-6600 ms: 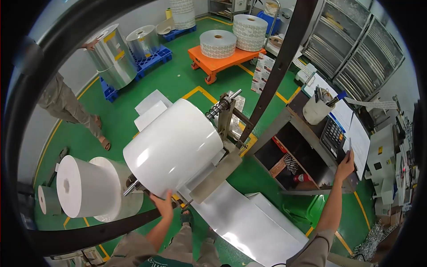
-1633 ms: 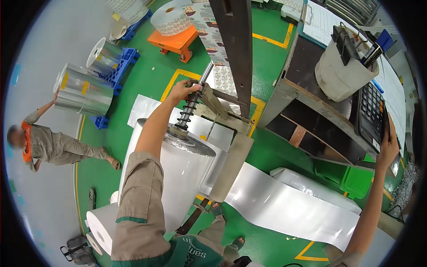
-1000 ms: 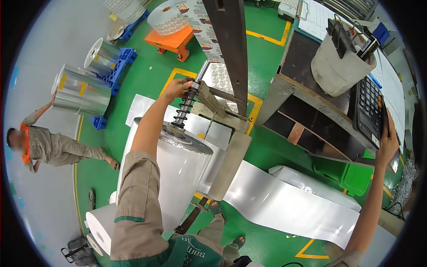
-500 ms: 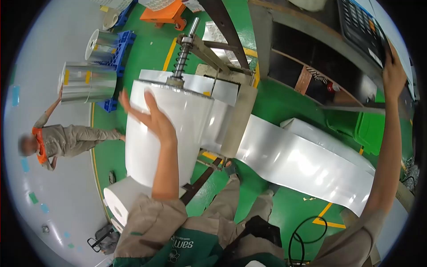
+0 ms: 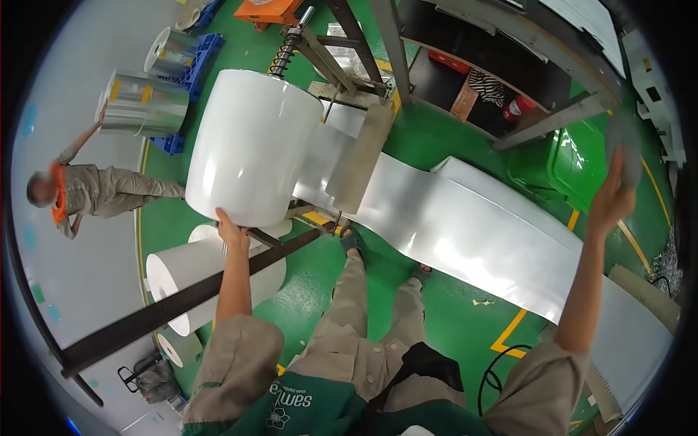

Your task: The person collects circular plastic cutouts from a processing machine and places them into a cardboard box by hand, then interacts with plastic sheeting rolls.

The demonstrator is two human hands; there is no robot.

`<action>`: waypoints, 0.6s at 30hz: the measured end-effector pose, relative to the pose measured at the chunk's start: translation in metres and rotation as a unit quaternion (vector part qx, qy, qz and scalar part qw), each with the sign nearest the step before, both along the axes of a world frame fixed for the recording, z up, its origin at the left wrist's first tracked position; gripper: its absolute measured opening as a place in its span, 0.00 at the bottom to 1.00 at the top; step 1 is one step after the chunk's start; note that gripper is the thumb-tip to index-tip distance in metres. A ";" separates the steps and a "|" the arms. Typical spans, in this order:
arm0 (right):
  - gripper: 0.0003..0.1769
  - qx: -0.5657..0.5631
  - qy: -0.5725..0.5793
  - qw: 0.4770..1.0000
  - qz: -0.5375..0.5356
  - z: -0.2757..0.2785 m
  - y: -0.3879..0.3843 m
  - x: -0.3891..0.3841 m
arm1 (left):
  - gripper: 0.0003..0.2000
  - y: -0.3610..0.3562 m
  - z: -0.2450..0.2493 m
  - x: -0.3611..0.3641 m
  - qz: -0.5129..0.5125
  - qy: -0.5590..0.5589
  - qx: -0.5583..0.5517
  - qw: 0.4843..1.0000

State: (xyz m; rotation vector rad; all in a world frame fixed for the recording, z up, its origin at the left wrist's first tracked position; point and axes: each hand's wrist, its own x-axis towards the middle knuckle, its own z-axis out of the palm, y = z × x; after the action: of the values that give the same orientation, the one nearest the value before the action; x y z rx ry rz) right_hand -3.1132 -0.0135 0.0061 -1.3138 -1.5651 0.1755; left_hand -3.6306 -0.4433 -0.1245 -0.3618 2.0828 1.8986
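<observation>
The large white film roll (image 5: 247,149) sits on a shaft with a coil spring (image 5: 284,54) at its far end. My left hand (image 5: 233,234) is at the roll's near end, an extended finger touching its lower edge; the other fingers are partly hidden. A wide silvery-white sheet (image 5: 465,229) stretches from the roller frame (image 5: 363,156) toward the right. Raised at the right, my right hand (image 5: 612,200) is closed around a dark grey rounded object (image 5: 625,145), too blurred to name.
A dark metal bar (image 5: 182,301) crosses the lower left above white rolls (image 5: 171,280). Another person (image 5: 109,190) stands at left by silvery rolls (image 5: 142,102) on blue pallets. A shelved table (image 5: 502,51) and green bin (image 5: 578,163) are at right. Cable (image 5: 487,374) hangs near my right sleeve.
My left hand has moved from above the roll down to its near end. My right hand has left the tabletop beside the calculator and now holds the grey object. The view has shifted.
</observation>
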 end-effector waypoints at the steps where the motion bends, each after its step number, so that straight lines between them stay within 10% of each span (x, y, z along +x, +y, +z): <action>1: 0.16 -0.037 -0.015 0.999 0.004 -0.010 -0.027 0.029 | 0.29 0.000 0.003 0.002 -0.003 -0.012 0.001 1.000; 10: 0.12 -0.346 -0.082 0.933 -0.060 -0.046 -0.328 0.167 | 0.33 0.011 0.032 -0.005 0.005 -0.058 -0.021 0.998; 18: 0.13 -0.397 -0.023 0.908 -0.130 -0.025 -0.470 0.161 | 0.30 -0.002 0.044 -0.049 -0.059 -0.155 0.005 0.986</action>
State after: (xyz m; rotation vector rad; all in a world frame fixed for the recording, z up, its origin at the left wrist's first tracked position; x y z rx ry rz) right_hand -2.9524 -0.4835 -0.0186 -2.1537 -1.3737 0.6685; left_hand -3.6796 -0.4449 -0.0809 -0.4862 1.8477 1.6653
